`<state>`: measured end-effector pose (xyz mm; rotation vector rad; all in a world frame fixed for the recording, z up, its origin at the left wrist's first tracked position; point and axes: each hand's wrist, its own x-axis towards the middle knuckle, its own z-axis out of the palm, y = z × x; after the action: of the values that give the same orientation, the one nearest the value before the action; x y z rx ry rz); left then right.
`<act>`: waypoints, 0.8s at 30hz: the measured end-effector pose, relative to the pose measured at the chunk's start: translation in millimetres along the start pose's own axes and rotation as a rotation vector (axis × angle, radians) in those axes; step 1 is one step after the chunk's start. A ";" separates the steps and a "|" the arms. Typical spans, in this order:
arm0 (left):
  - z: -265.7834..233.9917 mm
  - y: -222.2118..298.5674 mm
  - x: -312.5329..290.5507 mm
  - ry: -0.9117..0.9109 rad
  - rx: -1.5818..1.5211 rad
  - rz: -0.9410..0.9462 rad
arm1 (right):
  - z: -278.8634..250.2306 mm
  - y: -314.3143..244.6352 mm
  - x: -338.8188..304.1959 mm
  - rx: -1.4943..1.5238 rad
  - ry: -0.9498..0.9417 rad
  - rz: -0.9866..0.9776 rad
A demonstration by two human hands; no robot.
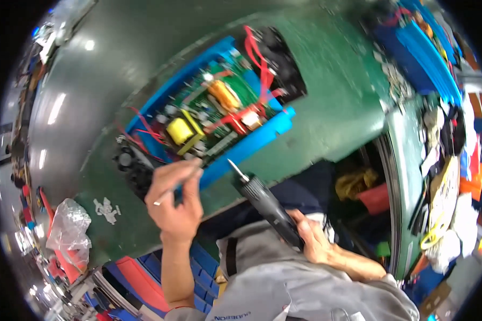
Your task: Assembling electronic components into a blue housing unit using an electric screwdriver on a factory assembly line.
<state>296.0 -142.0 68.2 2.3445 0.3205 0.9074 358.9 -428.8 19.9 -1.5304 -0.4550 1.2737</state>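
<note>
A blue housing [270,134] lies open on the green work surface, holding a green circuit board [250,84] with a yellow-cored transformer [181,131] and red wires [256,51]. Black end pieces with fans or vents sit at its two ends, one at the far right [284,59] and one at the near left [135,167]. My left hand [174,208] is at the housing's near left edge, thumb and fingers drawn together; a small pale item shows by its curled fingers, too blurred to name. My right hand [317,241] grips a black electric screwdriver [268,206], its bit pointing toward the housing, apart from it.
Small white pieces [107,210] and a clear plastic bag [69,227] lie to the left. More blue housings [426,59] stand at the far right. Below the surface's edge, an open space holds a yellow bag [354,184]. Assorted clutter, including a yellow loop [429,239], fills the right side.
</note>
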 end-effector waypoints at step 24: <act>10.5 2.0 -5.0 0.042 0.069 -0.067 | -2.2 -15.0 3.1 0.046 0.032 -0.082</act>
<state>299.4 -150.5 60.6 2.3641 0.4518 0.9281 366.6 -421.6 31.2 -1.4765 -0.4602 1.1868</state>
